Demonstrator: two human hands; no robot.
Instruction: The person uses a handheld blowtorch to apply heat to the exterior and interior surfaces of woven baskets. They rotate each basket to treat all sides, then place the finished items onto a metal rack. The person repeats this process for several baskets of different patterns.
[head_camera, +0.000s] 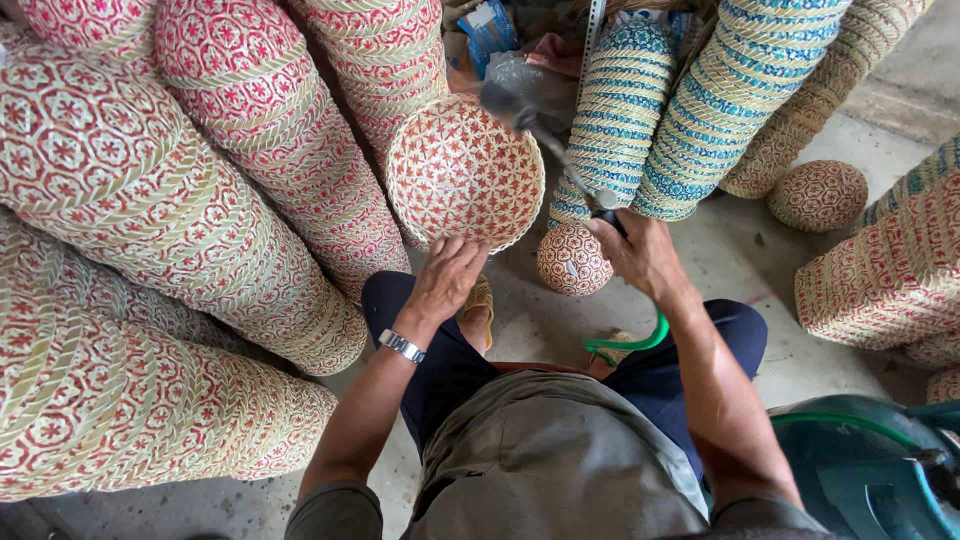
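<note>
Gripping spray gun (560, 150) — right hand (640, 255) clamped, nozzle up-left at basket (465, 172); left hand (445, 280) open beneath.

Matt woven-cane basket (464, 172); shiny metal wristwatch (401, 346); glossy green plastic hose (628, 343).

Both arms reach forward, left hand (447, 275) spread with fingers open, right hand (640, 255) closed in a fist.
</note>
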